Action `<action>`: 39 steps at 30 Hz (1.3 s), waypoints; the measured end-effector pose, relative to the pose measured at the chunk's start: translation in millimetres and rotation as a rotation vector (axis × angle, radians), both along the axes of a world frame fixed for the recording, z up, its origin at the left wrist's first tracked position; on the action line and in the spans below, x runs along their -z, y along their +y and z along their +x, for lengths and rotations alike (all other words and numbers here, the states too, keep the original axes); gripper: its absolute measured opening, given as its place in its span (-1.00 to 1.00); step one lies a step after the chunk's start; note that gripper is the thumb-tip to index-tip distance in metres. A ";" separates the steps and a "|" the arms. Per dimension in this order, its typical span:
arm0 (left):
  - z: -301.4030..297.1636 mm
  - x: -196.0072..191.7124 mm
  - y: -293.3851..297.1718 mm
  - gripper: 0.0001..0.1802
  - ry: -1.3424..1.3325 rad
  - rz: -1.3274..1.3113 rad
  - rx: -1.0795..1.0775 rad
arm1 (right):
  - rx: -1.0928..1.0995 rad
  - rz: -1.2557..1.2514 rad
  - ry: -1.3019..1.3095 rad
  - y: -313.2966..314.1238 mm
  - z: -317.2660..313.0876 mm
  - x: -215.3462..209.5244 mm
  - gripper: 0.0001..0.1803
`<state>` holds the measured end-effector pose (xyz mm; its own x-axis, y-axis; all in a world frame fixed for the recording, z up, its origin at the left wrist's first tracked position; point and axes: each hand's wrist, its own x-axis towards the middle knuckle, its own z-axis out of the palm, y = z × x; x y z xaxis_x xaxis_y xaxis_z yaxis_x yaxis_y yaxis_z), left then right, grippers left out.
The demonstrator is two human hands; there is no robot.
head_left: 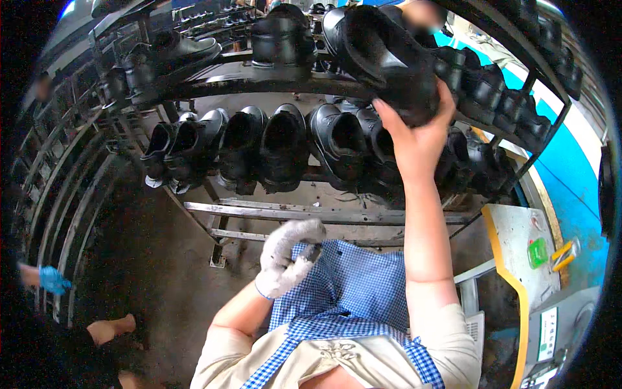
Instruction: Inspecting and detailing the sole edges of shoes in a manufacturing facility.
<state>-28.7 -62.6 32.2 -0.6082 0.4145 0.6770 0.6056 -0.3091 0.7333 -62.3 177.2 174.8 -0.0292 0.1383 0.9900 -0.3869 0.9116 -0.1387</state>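
Head view: your bare right hand [414, 139] gripped the glossy black leather shoe [389, 61] from beneath, its length running up-left; your white-gloved left hand [285, 259] hung lower, seemingly curled empty.

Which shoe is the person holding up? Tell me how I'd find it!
Look at the curved metal rack full of black shoes. Near the top row, on the right, the bare right hand reaches up and grips one black shoe. It is the only shoe held in a hand and tipped on its side, while the others sit in rows.
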 end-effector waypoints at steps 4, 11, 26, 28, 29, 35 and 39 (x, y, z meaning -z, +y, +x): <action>-22.0 -57.2 -18.0 -0.62 0.315 -0.026 -0.252 | -0.277 -0.436 -0.366 -18.3 -0.2 -17.0 -0.09; -94.2 -175.0 3.7 -0.41 0.723 0.108 -0.641 | -0.352 -0.474 -0.485 -10.6 -6.1 5.0 -0.17; -22.0 -120.6 18.1 -0.60 0.893 -0.243 -0.544 | -1.802 -1.368 -0.900 -77.6 17.7 116.7 -0.24; -5.3 -76.5 14.0 -0.66 0.922 -0.145 -0.448 | -2.168 -1.350 -0.856 -84.6 41.7 109.2 -0.15; 2.1 -63.6 12.4 -0.69 0.910 -0.148 -0.410 | -1.972 -1.408 -0.886 -83.7 49.6 124.0 -0.17; -8.5 -23.3 -14.4 -0.40 0.470 0.170 -0.292 | -2.072 -1.566 -0.809 -41.7 73.3 207.4 -0.52; -12.8 -39.2 0.2 -0.22 -0.233 0.207 -0.157 | -1.664 -1.521 -1.108 -29.0 96.8 251.8 -0.54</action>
<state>-41.6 -62.4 71.4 -0.8014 0.1724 0.5728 0.4814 -0.3823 0.7887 34.5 148.2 -77.1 -0.9581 -0.2586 -0.1235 0.2775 -0.7297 -0.6249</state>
